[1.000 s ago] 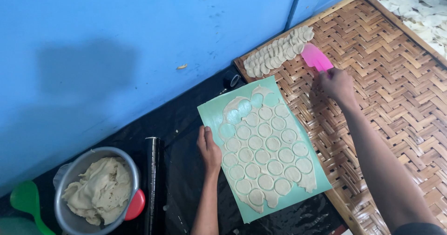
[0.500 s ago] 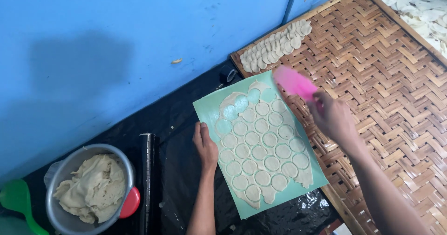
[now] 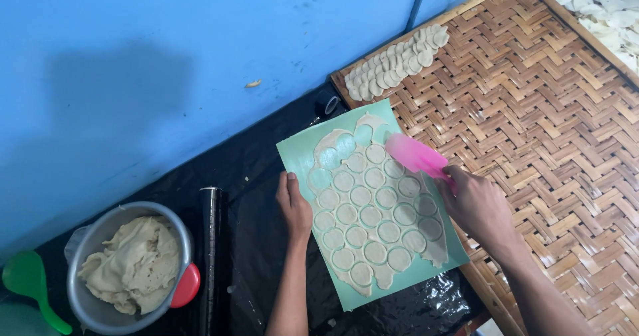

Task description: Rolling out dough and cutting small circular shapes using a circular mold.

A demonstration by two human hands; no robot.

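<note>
The right hand is clenched around the handle of a pink scraper, fingers wrapped tight, the blade pointing up and away from the wrist. A second ago that hand and scraper were out over the woven tray, beside the row of dough discs laid there; half a second ago they were crossing back; now the blade lies over the upper right part of the green mat, on the cut dough sheet. So the scraper has come back from the tray to the mat with nothing showing on its blade, and it now sits among the top rows of rounds where a few circles are already lifted out and bare mat shows through.

The left hand holds nothing: it lies flat, fingers released and stretched, pressing on the mat's left edge, much where it was in both earlier views.

Outward from the mat: the woven tray touches its right side, and the row of discs lies along the tray's far-left rim. Left of the mat, on black plastic sheet, is a dark roll, then a metal bowl of dough, a red lid against it, and a green spoon furthest out.
</note>
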